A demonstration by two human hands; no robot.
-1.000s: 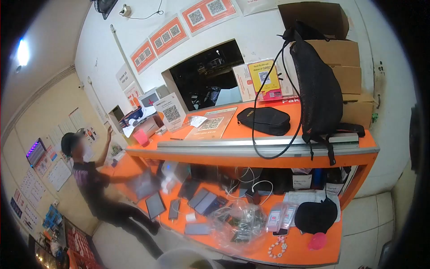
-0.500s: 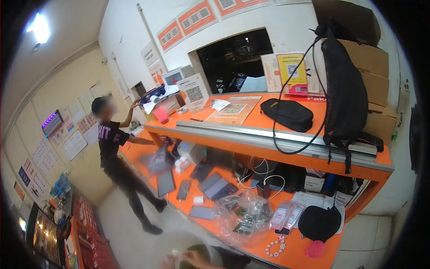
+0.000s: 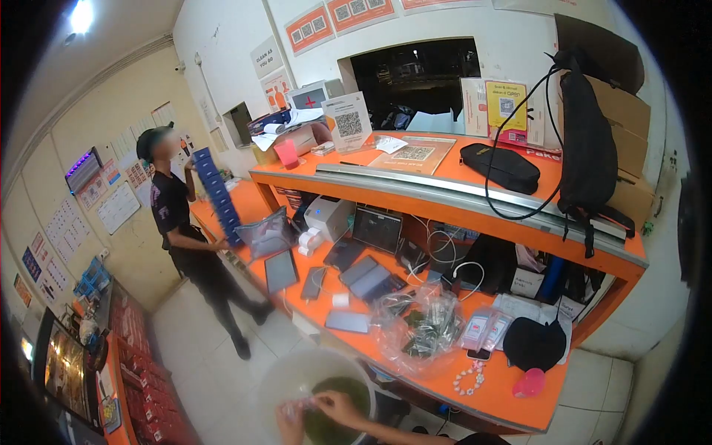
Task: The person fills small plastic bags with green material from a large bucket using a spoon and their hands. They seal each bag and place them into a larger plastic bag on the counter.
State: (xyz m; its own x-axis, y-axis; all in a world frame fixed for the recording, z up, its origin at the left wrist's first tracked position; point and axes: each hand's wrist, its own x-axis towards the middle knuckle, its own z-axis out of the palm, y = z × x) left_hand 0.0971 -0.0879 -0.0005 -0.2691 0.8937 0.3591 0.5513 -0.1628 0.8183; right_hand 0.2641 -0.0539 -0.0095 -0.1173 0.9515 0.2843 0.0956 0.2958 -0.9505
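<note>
At the bottom of the view, my left hand (image 3: 289, 421) and my right hand (image 3: 337, 409) meet over a large pale bucket (image 3: 271, 382). Green, finely cut stuff (image 3: 326, 429) lies inside it. Between my fingertips is a small, pinkish, see-through thing (image 3: 306, 403), pinched from both sides; its kind is too small to tell. Both hands are closed. Nearest on the orange counter (image 3: 437, 400) are a clear plastic bag (image 3: 419, 326) with green contents, a light phone (image 3: 347, 321) and a beaded bracelet (image 3: 469, 380).
A person (image 3: 174, 200) at the left holds a tall blue slotted rack (image 3: 215, 196). Tablets (image 3: 281, 272), cables, a white printer (image 3: 328, 217) and a black pouch (image 3: 534, 343) crowd the counter. A black bag (image 3: 586, 141) stands on the upper shelf (image 3: 445, 196).
The person at the left has lifted a blue rack off the counter and drawn it in. My view has shifted, showing more of the bucket and my hands. My hands stay together.
</note>
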